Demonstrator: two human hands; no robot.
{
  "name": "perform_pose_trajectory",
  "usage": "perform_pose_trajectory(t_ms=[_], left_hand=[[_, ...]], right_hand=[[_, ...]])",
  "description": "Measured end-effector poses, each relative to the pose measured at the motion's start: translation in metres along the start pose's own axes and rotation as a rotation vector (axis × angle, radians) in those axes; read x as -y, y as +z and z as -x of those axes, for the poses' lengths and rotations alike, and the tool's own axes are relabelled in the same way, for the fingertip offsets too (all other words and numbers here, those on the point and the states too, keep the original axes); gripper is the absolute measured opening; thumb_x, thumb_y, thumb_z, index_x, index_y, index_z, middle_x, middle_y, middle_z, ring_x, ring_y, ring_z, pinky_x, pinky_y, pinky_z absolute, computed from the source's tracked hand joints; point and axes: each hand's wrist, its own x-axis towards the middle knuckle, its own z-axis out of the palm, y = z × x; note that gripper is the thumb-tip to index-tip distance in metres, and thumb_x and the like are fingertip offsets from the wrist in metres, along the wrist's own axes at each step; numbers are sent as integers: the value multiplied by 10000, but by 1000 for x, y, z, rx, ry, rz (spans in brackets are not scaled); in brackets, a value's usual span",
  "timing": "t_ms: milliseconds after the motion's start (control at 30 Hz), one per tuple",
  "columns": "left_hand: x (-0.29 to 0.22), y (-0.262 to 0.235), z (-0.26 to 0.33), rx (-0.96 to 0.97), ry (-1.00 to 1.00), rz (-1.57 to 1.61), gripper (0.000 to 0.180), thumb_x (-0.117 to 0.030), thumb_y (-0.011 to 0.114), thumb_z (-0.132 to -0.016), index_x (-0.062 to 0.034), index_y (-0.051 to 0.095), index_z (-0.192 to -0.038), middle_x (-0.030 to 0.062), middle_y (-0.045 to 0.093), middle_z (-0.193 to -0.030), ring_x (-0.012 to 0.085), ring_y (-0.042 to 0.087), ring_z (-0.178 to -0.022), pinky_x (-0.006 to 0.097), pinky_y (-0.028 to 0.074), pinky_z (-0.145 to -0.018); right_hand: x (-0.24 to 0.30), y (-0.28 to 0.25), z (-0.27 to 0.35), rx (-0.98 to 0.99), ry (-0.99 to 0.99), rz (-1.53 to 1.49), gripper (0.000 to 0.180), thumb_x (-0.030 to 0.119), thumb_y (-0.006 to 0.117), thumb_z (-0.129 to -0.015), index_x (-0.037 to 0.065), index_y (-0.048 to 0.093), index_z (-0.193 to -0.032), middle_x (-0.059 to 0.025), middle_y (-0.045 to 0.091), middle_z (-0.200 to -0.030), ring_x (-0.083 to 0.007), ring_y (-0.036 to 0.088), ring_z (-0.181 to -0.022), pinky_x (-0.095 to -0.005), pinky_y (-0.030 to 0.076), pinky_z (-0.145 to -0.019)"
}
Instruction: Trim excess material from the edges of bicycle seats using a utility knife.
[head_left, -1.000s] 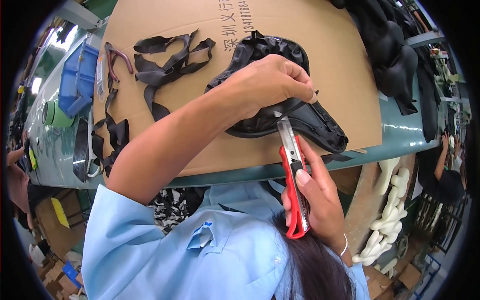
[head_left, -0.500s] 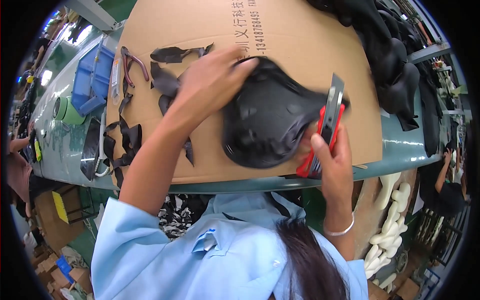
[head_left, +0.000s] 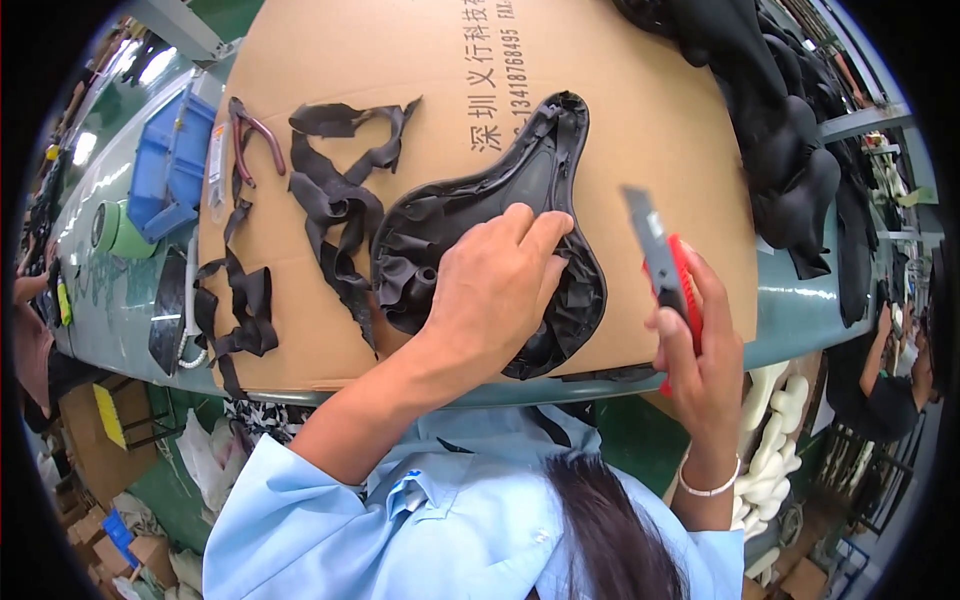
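A black bicycle saddle [head_left: 520,180] lies underside up on the cardboard, its narrow nose pointing away from me. Folded black covering material lines its rim, and loose gathers bunch inside its wide left part. My left hand [head_left: 495,285] reaches across the saddle, fingers bent and gripping near its right rim; the fingertips are partly hidden. To the right, raised apart from the saddle, my right hand [head_left: 700,350] is closed around a red utility knife [head_left: 660,255]. Its metal blade sticks out, pointing away and slightly left.
Black offcut strips [head_left: 335,200] and more scraps [head_left: 245,300] lie left on the cardboard sheet [head_left: 660,130]. Pliers [head_left: 258,145] rest near its left edge. Beyond stand a blue bin [head_left: 172,165] and green tape roll [head_left: 120,228]. Black covers [head_left: 790,150] are heaped at right.
The saddle has been turned from its smooth top to its underside, nose now pointing away. My left hand has come nearer and right onto it. The knife has moved off the saddle.
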Motion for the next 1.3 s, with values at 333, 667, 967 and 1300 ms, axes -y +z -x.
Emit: perform_pose_trajectory(t_ms=[333,667,967,1300], left_hand=[[-3,6,3,-196,-114,256,113,-61,607,-724,6,540,-661,129,464,-692,293,498,-678,398,411,-632],[-2,-1,-3,-547,-263,1129,138,-116,557,-867,-11,561,-776,39,517,-813,113,471,-683,235,368,-626],[29,-102,2,252,36,-184,59,-56,612,-802,-5,610,-772,136,617,-1104,275,641,-898,374,498,-766],[-12,-38,-13,-44,54,-338,157,-150,689,-759,-34,584,-748,78,522,-699,276,463,-701,383,409,-677]], right_hand=[[61,5,16,256,-298,1024,571,82,636,-852,162,487,-1397,-101,589,-714,-263,566,-566,-353,428,-530],[41,20,75,132,-93,913,556,100,616,-883,193,472,-1413,-109,481,-646,-273,491,-509,-399,383,-494],[4,-22,-21,107,-459,770,545,65,664,-814,221,571,-1328,-101,545,-671,-254,508,-554,-370,409,-543],[3,-22,-57,318,-694,614,540,99,674,-800,274,594,-1304,-55,492,-601,-200,494,-520,-350,389,-492]])
